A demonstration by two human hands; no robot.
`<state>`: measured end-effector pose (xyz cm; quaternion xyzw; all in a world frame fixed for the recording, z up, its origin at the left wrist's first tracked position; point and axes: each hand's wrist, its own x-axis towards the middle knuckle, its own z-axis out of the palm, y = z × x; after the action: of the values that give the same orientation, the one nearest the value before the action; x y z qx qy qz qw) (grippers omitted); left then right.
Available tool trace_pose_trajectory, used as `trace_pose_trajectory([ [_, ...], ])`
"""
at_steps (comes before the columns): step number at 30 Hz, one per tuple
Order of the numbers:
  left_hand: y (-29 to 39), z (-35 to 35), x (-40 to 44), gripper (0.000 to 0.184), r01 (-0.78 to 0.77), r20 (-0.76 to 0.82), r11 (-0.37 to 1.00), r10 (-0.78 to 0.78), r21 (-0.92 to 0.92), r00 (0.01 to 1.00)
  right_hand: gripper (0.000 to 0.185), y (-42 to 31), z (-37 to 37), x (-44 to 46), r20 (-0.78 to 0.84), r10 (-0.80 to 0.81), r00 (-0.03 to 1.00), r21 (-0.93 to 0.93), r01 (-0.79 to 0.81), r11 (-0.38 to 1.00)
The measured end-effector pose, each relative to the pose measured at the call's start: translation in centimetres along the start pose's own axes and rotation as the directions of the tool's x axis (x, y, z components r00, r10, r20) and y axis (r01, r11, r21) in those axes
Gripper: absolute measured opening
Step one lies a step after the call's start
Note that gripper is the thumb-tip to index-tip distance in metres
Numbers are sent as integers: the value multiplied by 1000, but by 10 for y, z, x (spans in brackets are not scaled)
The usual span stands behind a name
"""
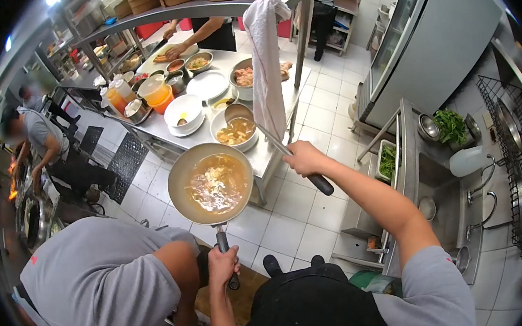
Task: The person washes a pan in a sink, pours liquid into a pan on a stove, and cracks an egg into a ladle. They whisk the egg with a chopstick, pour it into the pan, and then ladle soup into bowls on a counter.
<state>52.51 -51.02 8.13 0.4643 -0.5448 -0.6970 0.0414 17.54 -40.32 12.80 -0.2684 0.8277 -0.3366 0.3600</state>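
My left hand [223,264] is wrapped round the black handle of a light-coloured frying pan [178,186]. Brothy soup with pale, egg-like bits [216,182] lies in the pan, which hangs in front of the steel table. In my right hand [306,158] is the handle of a ladle [239,110]. Its bowl is over a white bowl [254,143] on the table edge, and that bowl holds soup with yellowish pieces. Just left of it stands another white bowl [183,109] with a spoon inside, on a plate.
A co-worker in grey [97,283] bends close at my left. Another person's hands work at the table's far side [180,51]. A white towel [264,57] hangs from the shelf post. At right is a steel sink [427,176] with greens [450,126].
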Motion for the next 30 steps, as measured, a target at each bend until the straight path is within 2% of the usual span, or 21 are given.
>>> trace_pose_trajectory([
  [1, 2, 1, -2, 23, 0, 0, 1000, 0, 0, 1000, 23, 3, 3, -5, -89, -188, 978, -285, 156, 946],
  [2, 5, 0, -3, 23, 11, 6, 1000, -11, 3, 1000, 23, 5, 7, -9, -117, -386, 915, -556, 262, 789],
  [3, 8, -1, -4, 23, 20, 8, 1000, -20, 5, 1000, 30, 7, 8, -16, -132, -283, 950, -522, 176, 835],
  [7, 10, -4, 1, 24, -2, -41, 999, 3, 37, 999, 40, 14, 13, -32, -192, -413, 890, -585, 234, 777],
  [9, 15, -7, 6, 24, -50, 8, 997, 50, 55, 999, 46, 0, 5, -51, -186, -392, 901, -424, 286, 859],
  [10, 17, -8, 8, 24, -50, 3, 998, 50, 48, 999, 46, -9, 0, -60, -179, -397, 900, -428, 292, 856],
  [12, 23, -10, 14, 24, -35, -18, 998, 36, 59, 999, 47, -23, -10, -72, -64, -400, 914, -325, 360, 874],
  [16, 35, -17, 24, 25, -73, -15, 993, 75, 96, 997, 45, -24, -15, -58, 48, -501, 864, -453, 466, 760],
  [18, 48, -16, 23, 27, -106, -4, 983, 108, 147, 994, 41, -15, -10, -37, 90, -577, 812, -610, 503, 612],
  [22, 59, -9, 30, 27, -104, -27, 994, 105, 39, 994, 35, -16, -11, -55, 169, -547, 820, -540, 541, 644],
  [23, 61, -5, 31, 27, -97, -43, 995, 98, 26, 994, 30, -22, -11, -66, 214, -290, 933, -265, 341, 902],
  [24, 64, 0, 32, 27, -88, -63, 996, 90, 27, 994, 26, -24, -11, -76, 333, -25, 942, 6, 24, 1000],
  [26, 68, 8, 34, 26, -86, -96, 996, 88, 23, 992, 22, -27, -5, -84, 431, 59, 900, 191, -155, 969],
  [27, 69, 11, 36, 25, -69, -106, 997, 73, 40, 992, 20, -29, -8, -82, 495, 36, 868, 295, -207, 933],
  [28, 71, 15, 38, 25, -54, -115, 997, 61, 60, 992, 20, -33, -14, -79, 497, 29, 867, 300, -203, 932],
  [30, 69, 17, 41, 25, -45, -110, 999, 47, 24, 993, 22, -40, -26, -69, 643, 34, 765, 532, -479, 698],
])
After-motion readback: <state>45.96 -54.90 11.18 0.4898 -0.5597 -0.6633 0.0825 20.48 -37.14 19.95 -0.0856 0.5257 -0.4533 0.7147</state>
